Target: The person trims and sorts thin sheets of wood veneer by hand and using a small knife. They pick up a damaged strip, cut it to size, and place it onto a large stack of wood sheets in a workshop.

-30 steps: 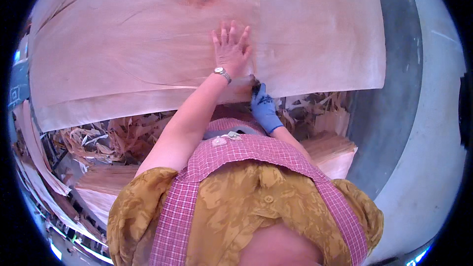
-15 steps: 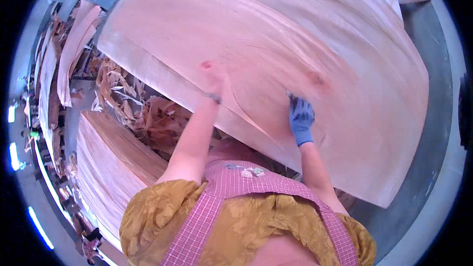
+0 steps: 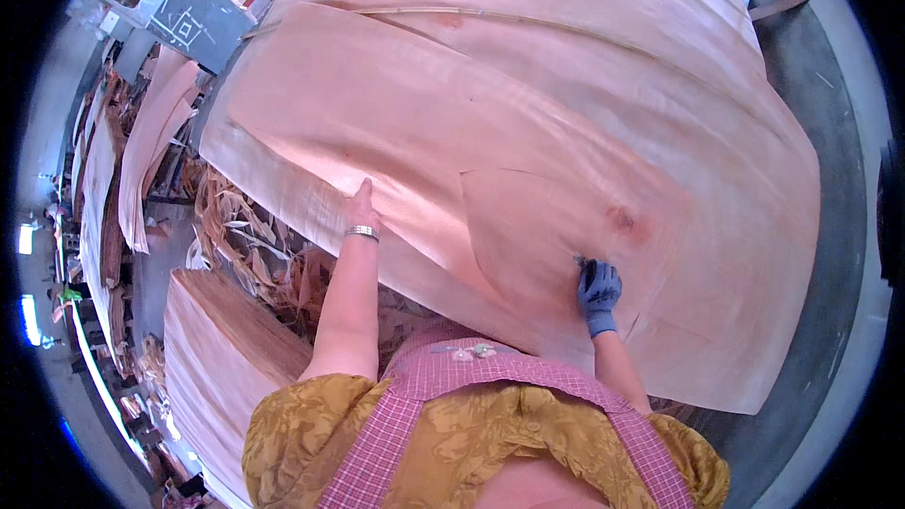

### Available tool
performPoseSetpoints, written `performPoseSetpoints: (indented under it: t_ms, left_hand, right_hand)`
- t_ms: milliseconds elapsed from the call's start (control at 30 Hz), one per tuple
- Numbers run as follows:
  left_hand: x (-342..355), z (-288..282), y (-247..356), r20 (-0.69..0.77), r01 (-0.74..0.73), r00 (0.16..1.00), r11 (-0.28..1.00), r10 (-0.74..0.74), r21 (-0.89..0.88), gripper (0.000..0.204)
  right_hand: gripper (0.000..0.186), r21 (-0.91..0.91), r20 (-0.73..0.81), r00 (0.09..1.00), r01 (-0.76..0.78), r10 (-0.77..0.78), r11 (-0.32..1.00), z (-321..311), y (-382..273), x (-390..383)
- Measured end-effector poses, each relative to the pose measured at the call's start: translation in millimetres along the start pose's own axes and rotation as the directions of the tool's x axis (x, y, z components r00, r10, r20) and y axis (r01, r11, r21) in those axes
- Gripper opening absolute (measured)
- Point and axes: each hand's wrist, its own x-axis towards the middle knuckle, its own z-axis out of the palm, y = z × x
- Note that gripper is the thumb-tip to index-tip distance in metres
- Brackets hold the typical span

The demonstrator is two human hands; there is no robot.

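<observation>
A large thin sheet of pale pink wood veneer lies across a wide stack in front of me. My left hand, bare with a metal bracelet at the wrist, reaches out to the sheet's near left edge, fingers mostly hidden against the sheet. My right hand wears a blue glove and is closed on the sheet just right of a smaller overlapping veneer piece that has a reddish knot. Whether the left hand grips or only presses the sheet I cannot tell.
A second veneer stack stands low at my left. Broken veneer scraps fill the gap between the stacks. More sheets lean at the far left. Grey concrete floor runs along the right.
The view has swung left and the sheet now spreads further across the stack. Both hands have moved apart along its near edge, the gloved right hand lower to the right.
</observation>
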Motion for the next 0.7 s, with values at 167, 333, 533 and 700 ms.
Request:
performPoseSetpoints:
  t_ms: [167, 333, 533, 700]
  left_hand:
    - [78.0, -43.8, 11.0, 0.133, -0.073, 0.984, 0.948, 0.119, -0.309, 0.059]
    - [12.5, -9.9, 31.9, 0.175, -0.435, 0.882, 0.899, 0.437, -0.050, 0.055]
    - [-13.0, 31.7, 84.6, 0.401, 0.028, 0.915, 0.985, 0.043, -0.168, 0.027]
    - [25.8, 87.2, 157.3, 0.746, 0.182, 0.656, 0.935, 0.116, -0.306, 0.016]
  right_hand:
    - [0.019, 0.054, 0.023, 1.000, -0.002, 0.001, 0.999, 7.7, -17.4, 0.7]
    - [0.020, 0.034, 0.054, 0.999, -0.001, 0.000, 0.999, -1.8, -16.7, -0.4]
    - [0.023, -0.078, 0.150, 0.988, -0.024, 0.035, 0.997, -1.7, -8.1, -7.1]
    - [0.024, -0.086, 0.119, 0.993, -0.011, 0.021, 0.996, 1.8, -10.7, 2.3]
